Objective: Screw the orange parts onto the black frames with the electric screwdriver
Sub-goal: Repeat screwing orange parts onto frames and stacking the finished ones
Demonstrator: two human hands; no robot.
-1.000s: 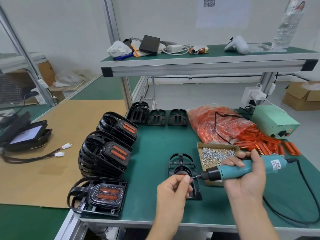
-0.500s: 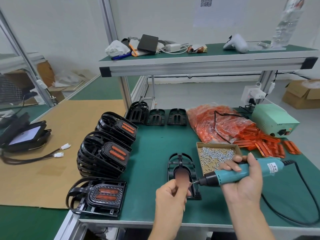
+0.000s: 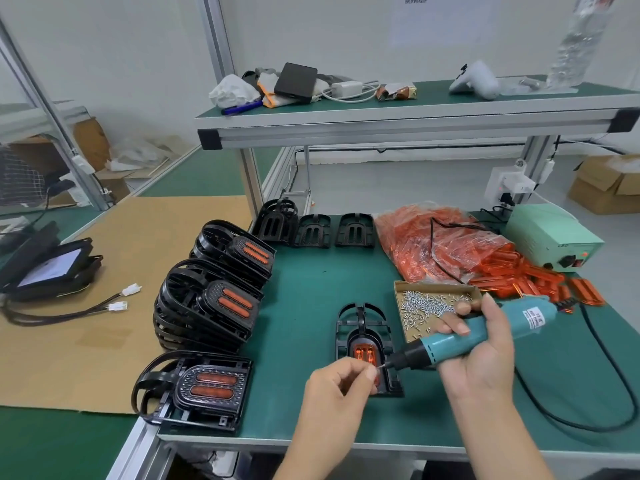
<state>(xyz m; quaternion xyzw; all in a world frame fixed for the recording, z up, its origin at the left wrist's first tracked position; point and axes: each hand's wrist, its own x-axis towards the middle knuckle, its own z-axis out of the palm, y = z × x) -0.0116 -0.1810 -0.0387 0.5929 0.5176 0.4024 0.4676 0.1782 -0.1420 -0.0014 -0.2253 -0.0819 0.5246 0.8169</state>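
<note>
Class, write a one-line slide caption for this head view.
Right hand aims screwdriver at screw pinched by left hand over black frame.

Small assembly workshop, green-matted desk (image 3: 311, 271) on aluminium-profile framing, upper green shelf (image 3: 450, 102) with clutter, stacks of finished black plastic frames (image 3: 207, 306), clear bag of orange plastic parts (image 3: 440, 244), cardboard tray of small silver screws (image 3: 429, 303), pale green power-supply box (image 3: 550, 237)

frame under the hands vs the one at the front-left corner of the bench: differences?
The frame under the hands lies with its ribbed, hollow side up; the front-left frame shows its dotted face. The first shows its orange part down in a recess; the second shows two orange bars through slots. The first lies alone mid-bench; the second sits at the edge. Both are black.
</note>
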